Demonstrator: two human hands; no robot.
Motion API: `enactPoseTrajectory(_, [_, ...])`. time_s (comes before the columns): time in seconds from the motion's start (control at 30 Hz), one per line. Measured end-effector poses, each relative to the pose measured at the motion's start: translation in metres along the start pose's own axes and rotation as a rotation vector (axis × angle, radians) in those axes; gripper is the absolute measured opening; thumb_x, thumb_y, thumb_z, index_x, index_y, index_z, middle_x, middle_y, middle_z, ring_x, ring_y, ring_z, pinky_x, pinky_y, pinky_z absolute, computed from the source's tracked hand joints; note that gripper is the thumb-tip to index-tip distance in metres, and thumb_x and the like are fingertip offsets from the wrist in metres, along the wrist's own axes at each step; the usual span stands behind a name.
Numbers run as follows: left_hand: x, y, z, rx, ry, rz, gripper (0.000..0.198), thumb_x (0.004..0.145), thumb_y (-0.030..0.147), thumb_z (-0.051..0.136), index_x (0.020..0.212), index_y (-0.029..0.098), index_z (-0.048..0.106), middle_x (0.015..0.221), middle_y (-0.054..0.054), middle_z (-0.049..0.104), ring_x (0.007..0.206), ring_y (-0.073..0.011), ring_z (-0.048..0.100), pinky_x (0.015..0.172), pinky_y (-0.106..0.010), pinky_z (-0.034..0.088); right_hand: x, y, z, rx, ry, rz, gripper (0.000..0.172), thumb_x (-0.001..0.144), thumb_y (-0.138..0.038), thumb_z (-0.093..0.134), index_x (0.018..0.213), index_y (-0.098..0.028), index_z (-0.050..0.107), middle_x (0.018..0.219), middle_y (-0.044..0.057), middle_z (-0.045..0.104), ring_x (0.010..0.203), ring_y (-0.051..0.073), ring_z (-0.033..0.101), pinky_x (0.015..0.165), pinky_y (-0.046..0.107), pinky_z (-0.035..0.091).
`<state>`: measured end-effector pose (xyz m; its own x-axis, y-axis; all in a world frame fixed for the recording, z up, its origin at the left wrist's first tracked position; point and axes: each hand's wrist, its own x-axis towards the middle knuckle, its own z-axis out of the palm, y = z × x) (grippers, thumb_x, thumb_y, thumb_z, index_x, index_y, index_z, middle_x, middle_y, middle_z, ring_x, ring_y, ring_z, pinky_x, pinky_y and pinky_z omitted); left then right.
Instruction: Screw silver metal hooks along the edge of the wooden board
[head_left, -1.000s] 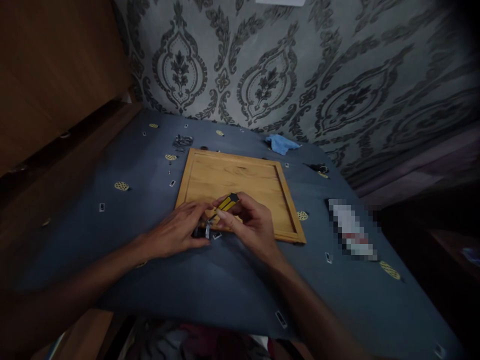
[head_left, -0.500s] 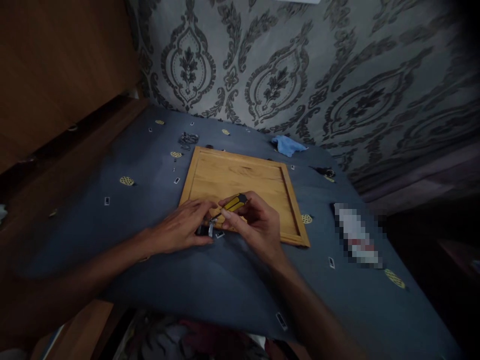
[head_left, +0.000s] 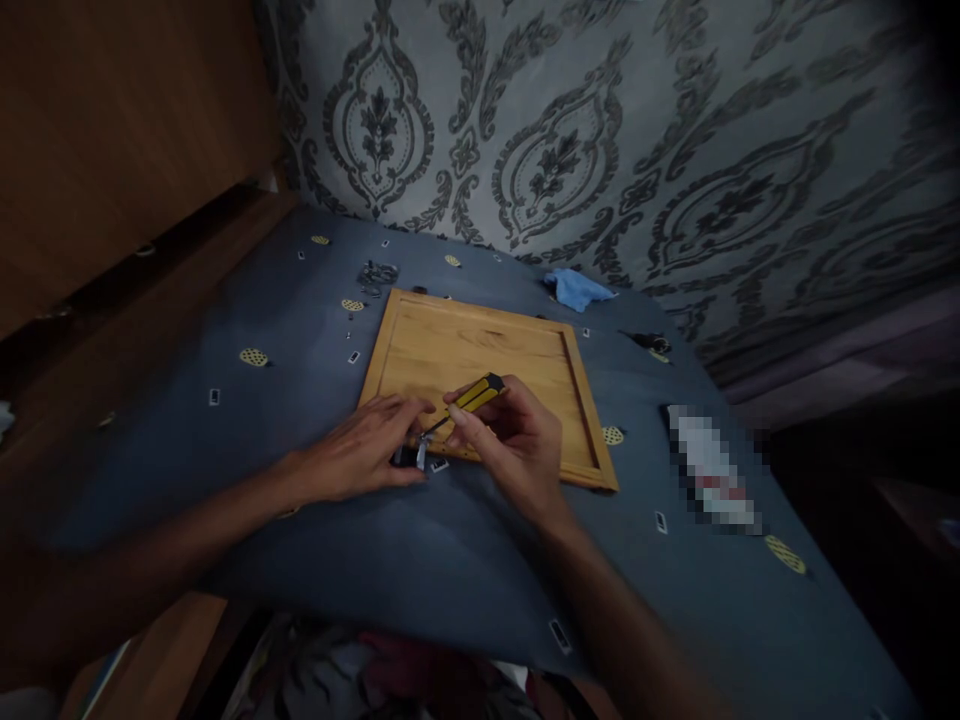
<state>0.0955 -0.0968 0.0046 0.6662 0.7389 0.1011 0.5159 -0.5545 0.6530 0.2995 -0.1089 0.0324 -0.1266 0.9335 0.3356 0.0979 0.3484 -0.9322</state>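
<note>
A yellow-and-black screwdriver (head_left: 478, 393) is pinched in my right hand (head_left: 517, 440), its shaft slanting down to the left. The tip meets a small metal fitting (head_left: 420, 452) at the near left edge of a framed wooden panel (head_left: 480, 350). My left hand (head_left: 367, 445) curls around that fitting, thumb below and fingers above, steadying it against the panel. A dark part shows between thumb and fingers; its exact kind is unclear. The panel lies flat on the blue cloth.
The blue patterned cloth (head_left: 300, 560) covers the surface. Small hardware in a clear bag (head_left: 377, 275) lies at the back left. A blue rag (head_left: 579, 289) and a dark object (head_left: 649, 343) are at the back right. A blurred-out item (head_left: 712, 470) lies to the right, and a patterned wall (head_left: 465, 120) rises behind.
The screwdriver handle has tilted slightly up and away to the right, showing more of its shaft. My left hand stays on the fitting.
</note>
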Motion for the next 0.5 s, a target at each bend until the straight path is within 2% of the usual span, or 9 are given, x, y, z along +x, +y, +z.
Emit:
enactPoseTrajectory(0.17, [-0.0003,0.0012,-0.0007,0.004,0.005,0.005,0.053,0.086,0.032,0.08,0.125,0.024,0.045,0.129,-0.011,0.063,0.127,-0.0318,0.059,0.105,-0.049,0.051,-0.0002,0.0025,0.0008,-0.007,-0.006,0.011,0.031,0.085,-0.046,0.082,0.089,-0.023,0.06,0.07,-0.004,0.067,0.054,0.014,0.067,0.054,0.026,0.053])
enactPoseTrajectory(0.27, [-0.0003,0.0014,-0.0011,0.004,0.004,0.006,0.051,0.086,0.032,0.08,0.123,0.024,0.045,0.125,-0.01,0.064,0.126,-0.0317,0.06,0.104,-0.048,0.052,0.0,0.0026,0.0,0.005,-0.023,0.001,0.028,0.086,-0.043,0.081,0.091,-0.023,0.062,0.07,-0.004,0.067,0.055,0.014,0.067,0.055,0.026,0.054])
enactPoseTrajectory(0.43, [-0.0001,-0.0002,-0.0002,0.008,0.009,0.012,0.05,0.086,0.034,0.08,0.121,0.024,0.046,0.132,-0.011,0.062,0.129,-0.0326,0.059,0.106,-0.049,0.051,0.001,-0.0004,-0.0043,-0.045,-0.092,-0.036,0.025,0.095,-0.038,0.069,0.114,-0.021,0.072,0.081,0.0,0.069,0.062,0.014,0.069,0.064,0.029,0.058])
enactPoseTrajectory(0.5, [0.0001,-0.0008,0.0004,0.01,0.011,0.014,0.051,0.086,0.034,0.08,0.122,0.023,0.046,0.133,-0.012,0.062,0.13,-0.0326,0.058,0.107,-0.049,0.051,0.0012,-0.001,-0.0056,-0.06,-0.106,-0.054,0.024,0.097,-0.035,0.067,0.115,-0.022,0.074,0.086,0.001,0.07,0.062,0.013,0.068,0.065,0.029,0.058])
